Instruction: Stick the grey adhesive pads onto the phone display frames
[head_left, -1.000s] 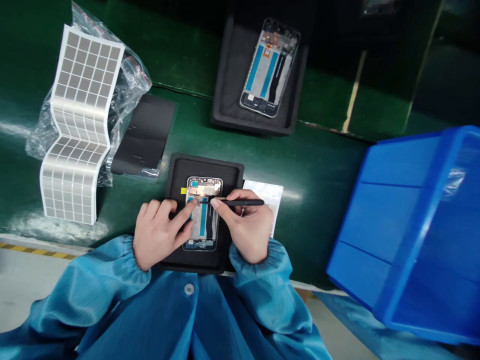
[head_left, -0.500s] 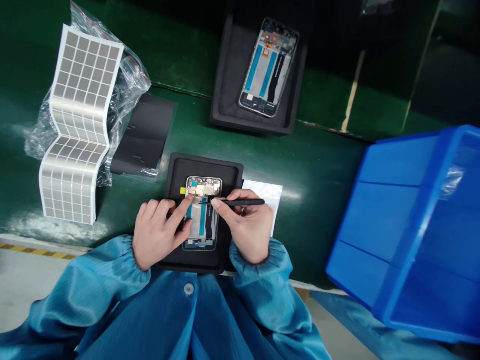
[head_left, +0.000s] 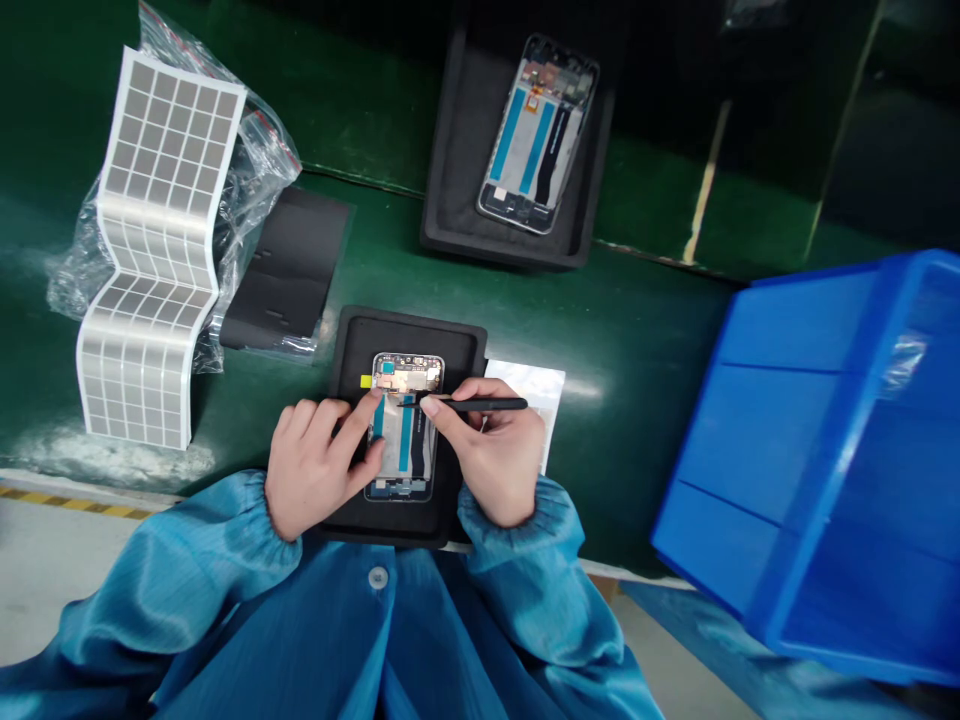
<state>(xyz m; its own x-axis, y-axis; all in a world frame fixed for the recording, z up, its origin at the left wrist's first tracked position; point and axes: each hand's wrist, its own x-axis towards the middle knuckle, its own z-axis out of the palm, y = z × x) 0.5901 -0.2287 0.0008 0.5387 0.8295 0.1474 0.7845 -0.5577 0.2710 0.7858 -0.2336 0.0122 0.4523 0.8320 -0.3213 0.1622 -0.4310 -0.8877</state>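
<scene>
Head view: green bench (head_left: 637, 340), black foam tray (head_left: 352, 340) at near edge, blue bin (head_left: 825, 450) on R, sticker sheet (head_left: 150, 250) far L. Phone frame (head_left: 405, 440) sits in tray btwn hands. Left hand (head_left: 319, 465) is loosely open, forefinger on frame's L edge. Right hand (head_left: 495, 460) pinches black tool (head_left: 472, 404), tip over frame's top.

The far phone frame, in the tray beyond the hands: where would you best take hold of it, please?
Likely its two long edges, pinched from above: the phone frame lies flat, open side up, in the tray, with free room along its left edge.
</scene>
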